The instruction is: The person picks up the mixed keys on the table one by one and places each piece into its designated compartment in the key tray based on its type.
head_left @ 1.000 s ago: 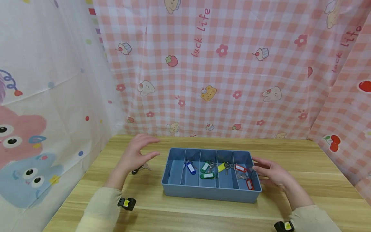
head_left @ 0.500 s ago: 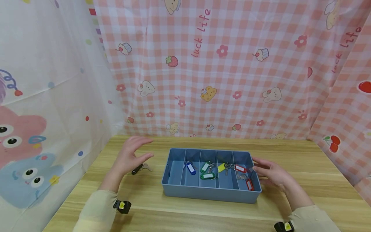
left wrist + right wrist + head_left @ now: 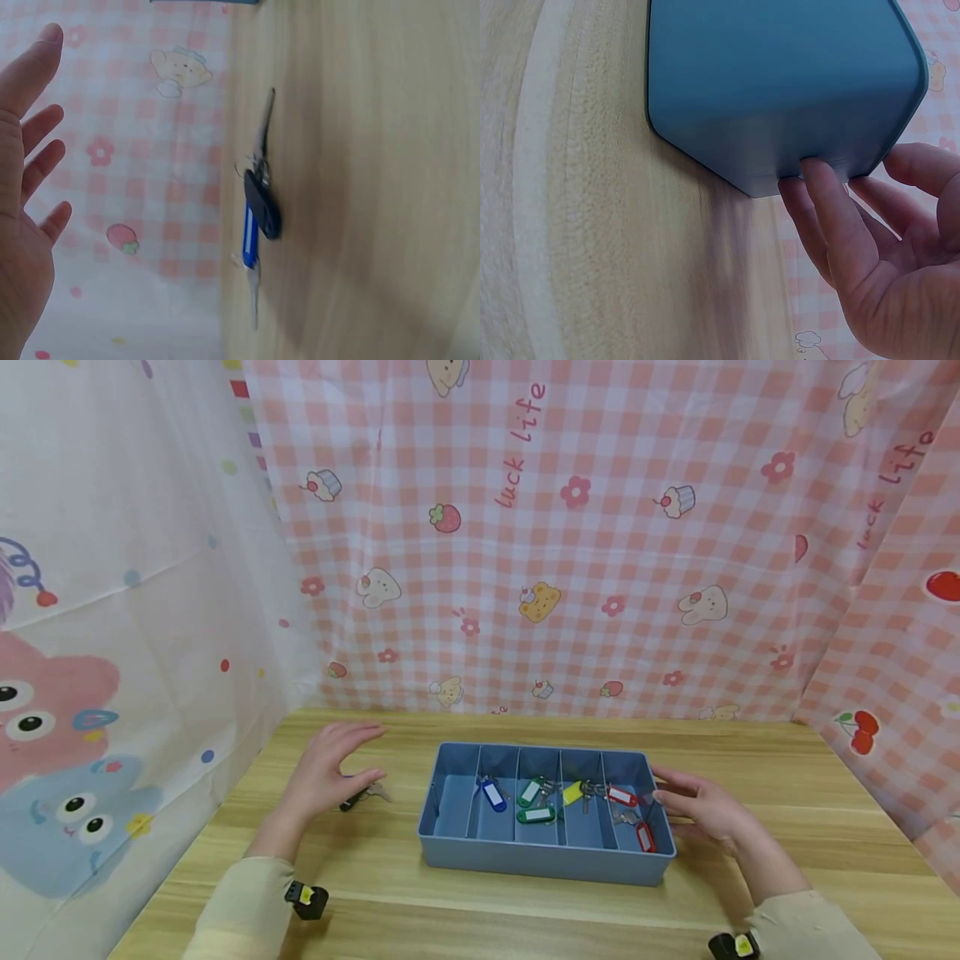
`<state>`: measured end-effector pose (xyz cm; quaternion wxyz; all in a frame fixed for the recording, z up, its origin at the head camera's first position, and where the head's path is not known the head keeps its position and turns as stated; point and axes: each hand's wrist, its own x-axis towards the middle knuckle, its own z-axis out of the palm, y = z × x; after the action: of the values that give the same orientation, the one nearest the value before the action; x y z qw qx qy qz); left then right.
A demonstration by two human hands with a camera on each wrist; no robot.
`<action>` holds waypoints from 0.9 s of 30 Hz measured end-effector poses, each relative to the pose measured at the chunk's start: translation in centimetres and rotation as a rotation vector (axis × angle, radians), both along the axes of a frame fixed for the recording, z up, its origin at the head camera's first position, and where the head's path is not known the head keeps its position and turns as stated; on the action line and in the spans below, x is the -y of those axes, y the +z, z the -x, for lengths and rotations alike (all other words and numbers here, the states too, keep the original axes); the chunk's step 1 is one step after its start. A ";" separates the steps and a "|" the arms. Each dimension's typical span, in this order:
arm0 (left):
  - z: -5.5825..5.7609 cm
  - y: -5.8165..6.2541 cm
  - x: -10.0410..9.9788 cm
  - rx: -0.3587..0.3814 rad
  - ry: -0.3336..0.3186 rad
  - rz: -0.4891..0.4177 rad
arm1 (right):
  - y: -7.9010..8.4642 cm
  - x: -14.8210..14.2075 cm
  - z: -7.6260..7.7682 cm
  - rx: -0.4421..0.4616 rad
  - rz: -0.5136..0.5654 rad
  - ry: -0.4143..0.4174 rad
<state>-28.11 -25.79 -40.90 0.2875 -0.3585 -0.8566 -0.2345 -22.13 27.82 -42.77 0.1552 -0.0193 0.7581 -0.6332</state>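
Note:
My left hand (image 3: 322,772) hovers over the table's left side, thumb and fingers spread apart with nothing between them. Below it lie a key with a black head (image 3: 262,206) and a key with a blue tag (image 3: 250,236); the hand partly covers them in the head view. A blue divided box (image 3: 547,858) stands at the middle. My right hand (image 3: 701,802) touches its right end wall with extended fingertips, one digit right at the rim. Inside are keys with a blue tag (image 3: 494,795), green tags (image 3: 536,815), a yellow tag (image 3: 573,792) and red tags (image 3: 622,795).
The wooden table (image 3: 480,918) extends around the box. Behind it hangs a pink checked cloth (image 3: 480,568), and a white cartoon cloth (image 3: 172,635) hangs on the left. The box's leftmost compartment (image 3: 454,810) shows its bare floor.
My left hand has drawn back leftward and slightly down, away from the box, still spread. The right hand stays at the box's end wall, and the box has not moved.

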 end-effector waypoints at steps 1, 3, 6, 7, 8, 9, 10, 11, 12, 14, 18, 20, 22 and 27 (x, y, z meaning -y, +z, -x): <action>0.1 -0.1 0.2 0.000 0.001 0.003 | 0.0 0.0 0.0 -0.001 -0.001 0.001; 0.3 -0.5 0.6 -0.004 0.003 0.008 | 0.0 0.0 0.0 -0.001 0.002 0.004; 0.4 -0.9 1.1 -0.007 0.015 0.014 | 0.1 0.0 0.0 0.004 0.006 0.002; 0.5 -1.0 1.3 -0.003 0.018 0.012 | 0.1 0.0 0.0 0.003 0.004 0.007; 0.4 -1.1 1.4 0.003 0.024 0.010 | 0.1 0.0 0.0 0.007 0.006 0.001; 0.4 -1.2 1.6 0.012 0.032 0.009 | 0.1 0.0 0.0 0.006 0.003 0.006; 0.4 -1.3 1.7 0.023 0.038 0.008 | 0.2 0.0 0.0 0.010 0.004 0.000; 0.4 -1.4 1.8 0.033 0.049 0.010 | 0.2 0.0 0.0 0.010 0.002 0.004; 0.3 -1.4 1.9 0.044 0.056 0.010 | 0.2 0.0 0.0 0.014 0.002 -0.003; 0.4 -1.5 2.2 0.061 0.076 0.016 | 0.2 0.0 0.0 0.018 0.004 -0.008; 0.5 -1.8 2.7 0.079 0.094 0.013 | 0.2 0.1 0.0 0.011 0.012 0.000; 0.6 -1.9 2.9 0.088 0.097 0.010 | 0.1 0.0 0.0 0.008 0.013 0.002; 0.7 -2.0 3.2 0.113 0.103 0.009 | 0.1 0.1 0.0 0.007 0.013 0.001; 0.6 -2.2 3.9 0.245 0.156 0.003 | 0.0 0.1 0.0 0.013 0.008 -0.009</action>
<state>-28.72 -29.69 -43.08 0.1974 -0.2601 -0.9109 -0.2523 -22.16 27.68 -42.73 0.1572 -0.0126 0.7546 -0.6370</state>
